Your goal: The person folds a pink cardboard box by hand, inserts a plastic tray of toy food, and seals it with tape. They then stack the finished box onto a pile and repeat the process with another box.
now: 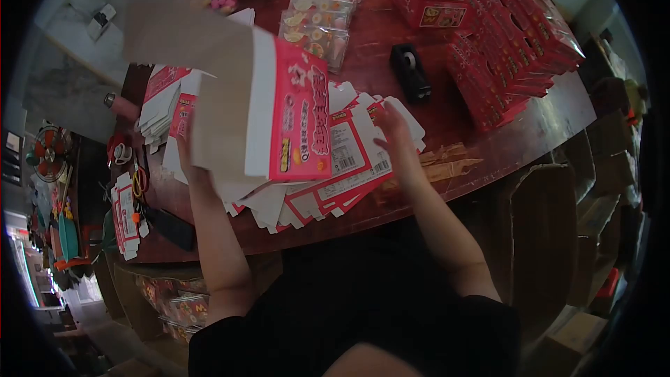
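A pink and white printed carton [301, 112], partly unfolded with grey-brown inner flaps, is raised over the table in front of me. At its left edge is my left hand [188, 153], its fingers mostly hidden by the carton. My right hand [396, 136] is to the right of the carton, apart from it, with thumb and fingers spread and nothing held. Beneath lie overlapping flat pink and white cartons [342, 192]. Another pile of flat cartons [162, 108] is on the left.
Stacked red boxes [502, 49] stand at the right, near a black tape dispenser [410, 73]. Clear packets [317, 21] lie at the back. Brown tape strips [447, 163] are near the front edge [481, 180]. A black phone-like object [171, 228] lies front left.
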